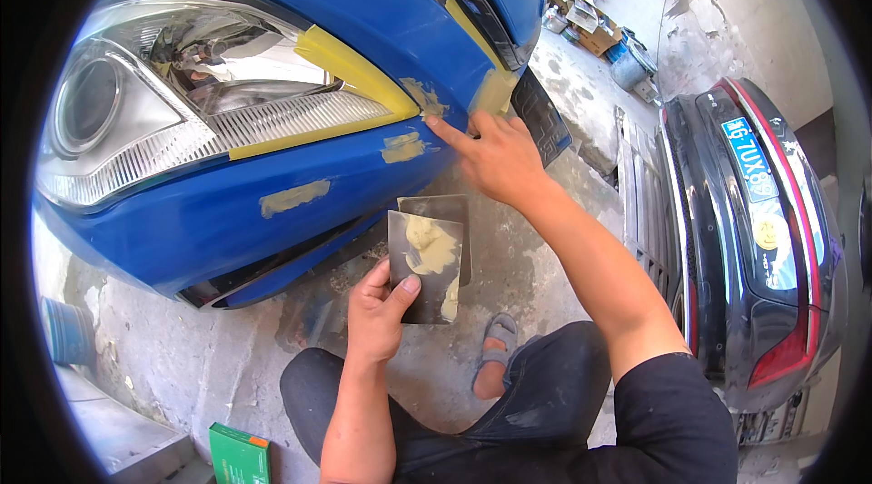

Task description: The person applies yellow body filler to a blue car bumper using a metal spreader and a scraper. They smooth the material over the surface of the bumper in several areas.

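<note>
My right hand point(486, 148) has its index fingertip on a beige filler patch point(422, 98) on the blue bumper point(354, 30), beside the corner of yellow masking tape point(341, 62) edging the headlight point(136, 93); its fingers are apart, with the others bent. More filler patches point(295, 198) mark the bumper below the headlight. In my left hand point(381, 311) are two flat dark plates point(427, 275), held below the bumper, the front one carrying a blob of beige paste point(427, 239).
A black car rear section point(745, 321) stands at the right. Cardboard and clutter point(586, 12) with a bucket point(636, 66) lie at the back. A blue bucket point(68, 330), a metal ledge point(109, 420) and a green box point(238, 452) are at lower left, on concrete floor point(182, 366).
</note>
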### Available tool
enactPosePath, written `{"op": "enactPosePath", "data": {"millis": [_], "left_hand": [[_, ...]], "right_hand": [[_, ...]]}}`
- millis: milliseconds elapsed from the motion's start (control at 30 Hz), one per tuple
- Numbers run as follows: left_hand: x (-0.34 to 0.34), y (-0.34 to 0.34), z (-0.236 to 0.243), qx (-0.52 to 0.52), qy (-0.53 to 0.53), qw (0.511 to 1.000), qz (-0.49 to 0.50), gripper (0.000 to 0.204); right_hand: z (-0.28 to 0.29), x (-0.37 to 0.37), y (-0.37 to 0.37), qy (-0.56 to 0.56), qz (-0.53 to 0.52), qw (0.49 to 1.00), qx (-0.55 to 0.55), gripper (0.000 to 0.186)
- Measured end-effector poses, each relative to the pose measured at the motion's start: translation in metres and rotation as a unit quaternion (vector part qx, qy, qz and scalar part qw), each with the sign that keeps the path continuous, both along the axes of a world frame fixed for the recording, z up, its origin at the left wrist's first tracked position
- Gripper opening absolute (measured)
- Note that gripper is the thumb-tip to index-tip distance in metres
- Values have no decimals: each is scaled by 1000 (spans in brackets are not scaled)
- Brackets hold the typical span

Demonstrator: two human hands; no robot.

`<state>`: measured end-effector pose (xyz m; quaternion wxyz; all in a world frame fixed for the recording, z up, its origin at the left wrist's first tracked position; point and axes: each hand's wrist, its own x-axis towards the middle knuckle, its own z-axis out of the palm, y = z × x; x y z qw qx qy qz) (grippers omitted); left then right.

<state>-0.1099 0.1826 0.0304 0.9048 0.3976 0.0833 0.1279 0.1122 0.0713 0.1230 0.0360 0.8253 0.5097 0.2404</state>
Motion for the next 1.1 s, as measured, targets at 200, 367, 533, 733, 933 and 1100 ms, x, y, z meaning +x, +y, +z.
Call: {"op": "enactPosePath", "data": {"millis": [200, 367, 533, 733, 933, 1100], "left_hand": [[-2, 3, 0, -3, -5, 1000, -1, 42], [-3, 2, 1, -6, 0, 1000, -4, 41], [-1, 0, 0, -20, -19, 1000, -11, 42], [-2, 3, 2, -25, -57, 998, -17, 43], [0, 1, -2, -29, -53, 998, -21, 43], [0, 2, -1, -31, -62, 997, -28, 43]], "right_hand": [[-3, -3, -7, -7, 4, 1000, 13, 61], [-9, -9, 9, 144, -6, 987, 66, 64], [-11, -16, 16, 419, 6, 892, 170, 63], [-7, -14, 15, 375, 9, 912, 167, 61], [-10, -23, 28, 425, -27, 887, 180, 60], [-4, -26, 25, 448, 9, 880, 156, 60]]}}
